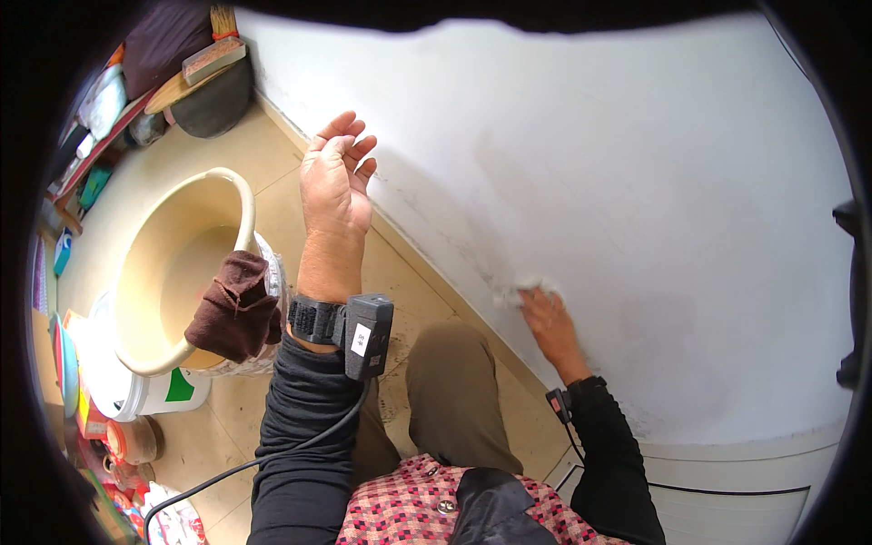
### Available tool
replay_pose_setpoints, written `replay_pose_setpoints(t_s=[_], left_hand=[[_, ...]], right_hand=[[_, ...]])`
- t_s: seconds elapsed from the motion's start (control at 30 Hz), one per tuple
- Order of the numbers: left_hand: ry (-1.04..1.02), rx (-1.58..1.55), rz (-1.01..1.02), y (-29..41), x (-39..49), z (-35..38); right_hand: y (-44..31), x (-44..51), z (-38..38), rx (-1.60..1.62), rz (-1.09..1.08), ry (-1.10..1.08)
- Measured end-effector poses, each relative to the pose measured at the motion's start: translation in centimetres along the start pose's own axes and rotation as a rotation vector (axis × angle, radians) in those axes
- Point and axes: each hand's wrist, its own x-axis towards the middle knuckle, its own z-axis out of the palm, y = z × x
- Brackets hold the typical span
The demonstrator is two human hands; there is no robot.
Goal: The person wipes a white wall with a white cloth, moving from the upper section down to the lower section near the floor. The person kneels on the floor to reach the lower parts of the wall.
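Observation:
My right hand [548,323] presses a whitish cloth or pad [507,295] against the white wall [647,218], low down near the skirting. Motion blur hides the exact shape of that pad. Faint grey smudges mark the wall around it. My left hand [340,177] is raised in front of me with nothing in it, palm turned up and fingers loosely curled apart. To its left stands a cream plastic basin [139,272] holding some cloudy water. A dark brown cloth [235,306] hangs over the basin's near right rim.
A white bucket [184,395] stands beside the basin, with jars [129,439] nearby on the tiled floor [225,436]. A low shelf [102,150] with bags is at far left. Cables run from my wrist devices [368,337]. A white panel [729,504] lies at lower right.

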Motion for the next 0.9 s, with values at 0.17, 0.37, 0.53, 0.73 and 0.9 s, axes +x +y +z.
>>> replay_pose_setpoints(t_s=[0.17, 0.37, 0.53, 0.73, 0.9], left_hand=[[-0.017, -0.003, -0.020, -0.6, -0.1, 0.1], [-0.293, 0.323, -0.226, -3.4, -2.6, 1.9], [-0.581, 0.139, -0.670, -5.6, -6.1, 3.1], [-0.631, -0.157, -0.697, -5.8, -6.0, 2.9], [-0.533, -0.111, -0.621, -4.6, -5.1, 2.1]], right_hand=[[-1.3, -1.7, -1.1, 0.408, 0.085, -0.007], [-3.0, 7.9, -10.3, 2.072, 0.876, 0.363], [-3.5, 12.7, -14.9, 2.528, 0.631, 0.376], [-1.4, 14.9, -13.5, 1.809, 0.721, 0.165], [-1.7, 14.6, -15.3, 1.334, 0.607, 0.509]])
